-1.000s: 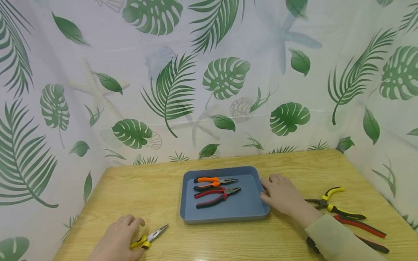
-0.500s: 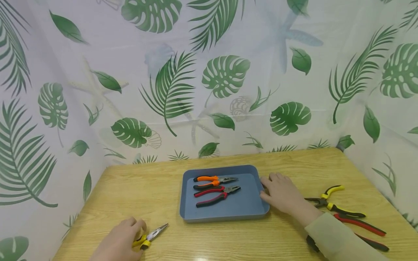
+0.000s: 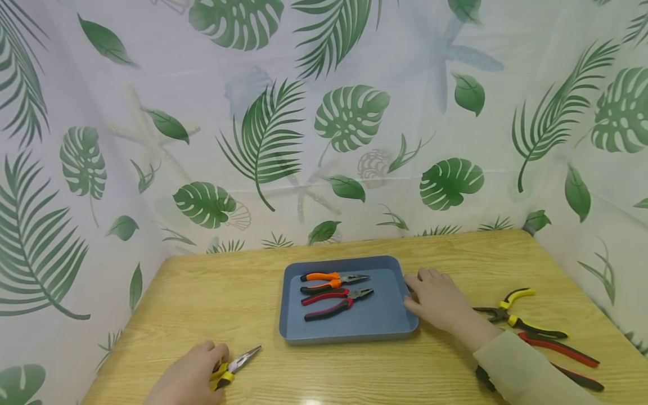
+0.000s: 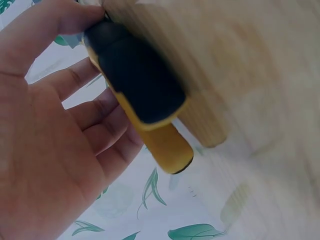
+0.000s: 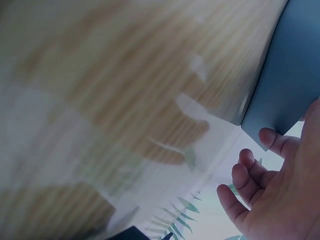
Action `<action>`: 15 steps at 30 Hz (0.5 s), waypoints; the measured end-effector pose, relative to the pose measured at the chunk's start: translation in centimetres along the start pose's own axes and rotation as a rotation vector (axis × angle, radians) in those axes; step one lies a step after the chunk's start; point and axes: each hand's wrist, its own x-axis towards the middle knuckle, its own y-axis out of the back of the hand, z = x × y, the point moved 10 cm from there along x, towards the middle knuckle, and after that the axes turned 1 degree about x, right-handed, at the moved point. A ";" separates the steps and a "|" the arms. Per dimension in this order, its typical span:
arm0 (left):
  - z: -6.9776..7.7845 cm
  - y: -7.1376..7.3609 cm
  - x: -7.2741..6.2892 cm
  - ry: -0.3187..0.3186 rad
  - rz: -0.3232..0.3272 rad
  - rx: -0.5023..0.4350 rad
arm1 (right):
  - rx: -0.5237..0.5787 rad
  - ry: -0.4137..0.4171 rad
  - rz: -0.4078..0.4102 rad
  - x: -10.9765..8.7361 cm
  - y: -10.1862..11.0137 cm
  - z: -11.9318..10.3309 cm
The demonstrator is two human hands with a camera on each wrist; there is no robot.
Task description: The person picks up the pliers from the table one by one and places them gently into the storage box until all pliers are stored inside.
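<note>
My left hand (image 3: 187, 374) pinches the yellow-and-black handles of a pair of needle-nose pliers (image 3: 244, 360) at the front left of the table. Its thumb lies on one handle and its fingers curl to the other side, as the left wrist view shows at the pliers' handles (image 4: 142, 80). The metal jaws point away to the right. At the right end of a blue-grey tray (image 3: 349, 341), my right hand (image 3: 437, 301) touches the wall with loosely extended fingers. Inside the tray lie orange-and-black needle-nose pliers (image 3: 324, 276) and red-and-black combination pliers (image 3: 329, 311).
Right of the tray lie yellow-and-black pliers (image 3: 536, 330) with spread handles. Nearer the front, a red-and-black handled tool (image 3: 562, 350) is partly covered by my right sleeve (image 3: 521, 365). A leaf-printed cloth (image 3: 349, 185) stands behind the wooden table (image 3: 228, 298).
My left hand has moved slightly right, its fingers closing round the yellow-and-black pliers' handles. The right hand and tray stay in place.
</note>
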 end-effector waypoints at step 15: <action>0.5 -0.2 -0.3 -0.041 0.007 0.019 | 0.010 -0.004 -0.002 0.1 0.0 0.0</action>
